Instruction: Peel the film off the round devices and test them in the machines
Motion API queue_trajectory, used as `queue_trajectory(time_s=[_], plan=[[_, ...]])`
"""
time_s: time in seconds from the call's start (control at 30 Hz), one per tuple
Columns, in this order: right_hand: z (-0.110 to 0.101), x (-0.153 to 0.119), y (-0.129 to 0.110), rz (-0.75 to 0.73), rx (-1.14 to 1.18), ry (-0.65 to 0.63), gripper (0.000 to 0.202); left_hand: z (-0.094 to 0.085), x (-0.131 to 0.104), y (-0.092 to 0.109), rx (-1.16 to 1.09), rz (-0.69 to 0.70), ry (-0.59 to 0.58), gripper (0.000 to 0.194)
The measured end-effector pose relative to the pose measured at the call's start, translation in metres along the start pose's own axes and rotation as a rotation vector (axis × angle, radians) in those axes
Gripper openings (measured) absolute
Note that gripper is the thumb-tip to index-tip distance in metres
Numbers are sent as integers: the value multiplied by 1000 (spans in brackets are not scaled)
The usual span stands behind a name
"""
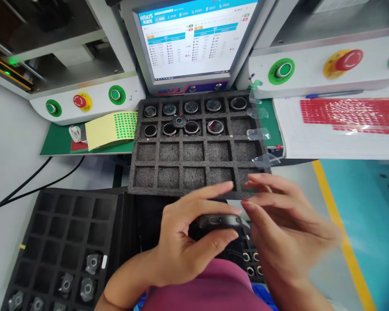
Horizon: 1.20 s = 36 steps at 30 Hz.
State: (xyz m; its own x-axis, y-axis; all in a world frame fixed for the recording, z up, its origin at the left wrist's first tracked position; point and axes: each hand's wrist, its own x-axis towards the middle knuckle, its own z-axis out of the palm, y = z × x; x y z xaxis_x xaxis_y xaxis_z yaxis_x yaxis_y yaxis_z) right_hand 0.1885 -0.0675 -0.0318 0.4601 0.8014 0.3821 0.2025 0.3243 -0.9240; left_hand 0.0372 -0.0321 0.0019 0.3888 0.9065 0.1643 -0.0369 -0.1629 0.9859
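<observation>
My left hand grips a dark round watch case edge-on between thumb and fingers, with its side button facing me. Close beside it on the right, my right hand has thumb and fingertips drawn together, slightly blurred. A tiny red bit shows at those fingertips; its kind is unclear. Beyond both hands lies a grey foam tray. Round watch faces fill its back row and most of the second. One small black round part rests across a divider there.
Clear film pieces cling to the tray's right edge. A sheet of red stickers and a pen lie right; a green-dot sheet lies left. Another foam tray holds several wrapped parts. A monitor stands behind.
</observation>
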Motion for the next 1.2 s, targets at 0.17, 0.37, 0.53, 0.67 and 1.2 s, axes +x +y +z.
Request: queue_trajectory(time_s=[0.17, 0.37, 0.53, 0.67, 1.2], plan=[[-3, -1, -6, 126, 106, 37, 11, 6, 8, -13, 9, -147, 235, 15], [6, -7, -9, 384, 379, -143, 10, 15, 6, -20, -215, -250, 159, 27], [12, -7, -14, 479, 463, -150, 6, 14, -6, -19, 13, -55, 47, 37], [16, -5, -20, 559, 548, -147, 8, 11, -9, -22, 238, 142, 18, 47], [27, 3, -25, 577, 545, -114, 14, 5, -6, -22, 461, 290, 18, 54]])
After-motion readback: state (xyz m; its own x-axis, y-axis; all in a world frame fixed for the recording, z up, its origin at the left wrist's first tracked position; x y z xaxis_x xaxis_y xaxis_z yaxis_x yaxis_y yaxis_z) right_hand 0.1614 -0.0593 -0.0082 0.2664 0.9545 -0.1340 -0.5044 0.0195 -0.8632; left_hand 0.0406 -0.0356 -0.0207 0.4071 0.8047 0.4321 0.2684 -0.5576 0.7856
